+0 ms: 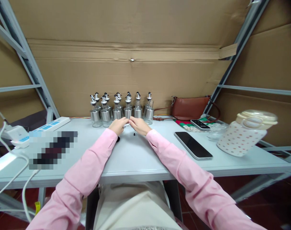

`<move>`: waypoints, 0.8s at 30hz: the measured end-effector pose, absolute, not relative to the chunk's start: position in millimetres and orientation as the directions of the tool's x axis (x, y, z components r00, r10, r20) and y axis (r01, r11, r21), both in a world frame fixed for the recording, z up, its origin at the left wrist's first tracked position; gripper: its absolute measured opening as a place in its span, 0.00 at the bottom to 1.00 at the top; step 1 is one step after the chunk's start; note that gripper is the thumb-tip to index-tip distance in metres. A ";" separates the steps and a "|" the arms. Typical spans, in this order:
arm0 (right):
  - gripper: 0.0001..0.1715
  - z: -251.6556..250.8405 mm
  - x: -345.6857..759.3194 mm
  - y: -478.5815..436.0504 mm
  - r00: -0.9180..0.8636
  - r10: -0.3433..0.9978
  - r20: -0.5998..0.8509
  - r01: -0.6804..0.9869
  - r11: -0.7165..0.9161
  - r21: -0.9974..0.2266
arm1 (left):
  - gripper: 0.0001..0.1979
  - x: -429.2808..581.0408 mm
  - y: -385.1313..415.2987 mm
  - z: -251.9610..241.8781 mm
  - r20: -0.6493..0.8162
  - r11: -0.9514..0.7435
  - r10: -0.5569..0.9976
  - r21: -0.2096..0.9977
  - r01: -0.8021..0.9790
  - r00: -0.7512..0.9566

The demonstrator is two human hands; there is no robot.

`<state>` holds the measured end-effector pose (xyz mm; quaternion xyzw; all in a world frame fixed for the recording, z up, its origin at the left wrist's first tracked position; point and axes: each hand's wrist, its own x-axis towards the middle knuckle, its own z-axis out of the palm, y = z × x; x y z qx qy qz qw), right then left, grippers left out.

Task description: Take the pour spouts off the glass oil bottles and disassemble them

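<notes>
Grey desk (136,159), spotted jug (243,135) at 3 o'clock, bag (190,108) at 1, phone (192,145) at 2, all off to the side, I guess to leave the middle open. The bottles (121,110) line up at 12, within easy reach. My left hand (118,125) and right hand (140,126) meet just in front, both pinched shut on a tiny silvery part (126,125), probably steadying it. Small black bit (134,134) lies at their 6.

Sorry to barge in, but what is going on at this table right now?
A person in pink sleeves works at the white table. Their left hand and right hand pinch a small pale part between them, too small to identify. A row of spouted glass bottles stands just behind, a small black piece lies by the hands, and a phone lies to the right.
</notes>
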<state>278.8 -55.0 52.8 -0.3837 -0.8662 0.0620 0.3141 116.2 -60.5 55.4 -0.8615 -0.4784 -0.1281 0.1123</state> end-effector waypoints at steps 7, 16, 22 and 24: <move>0.20 55.2 276.5 -53.9 -0.476 0.747 0.464 0.664 0.651 -0.368 | 0.20 116.3 -64.9 60.9 0.313 -0.514 0.789 -0.134 0.847 0.528; 0.26 59.9 275.9 -53.2 -0.387 0.795 0.467 0.637 0.597 -0.488 | 0.19 121.5 -66.1 61.8 0.385 -0.501 0.751 -0.195 0.843 0.536; 0.23 63.9 284.2 -49.5 -0.369 0.794 0.484 0.531 0.607 -0.591 | 0.07 115.7 -64.4 61.5 0.350 -0.504 0.798 -0.059 0.862 0.490; 0.17 63.1 291.2 -43.5 -0.360 0.811 0.461 0.477 0.585 -0.656 | 0.10 112.7 -62.1 60.4 0.338 -0.494 0.825 0.043 0.869 0.452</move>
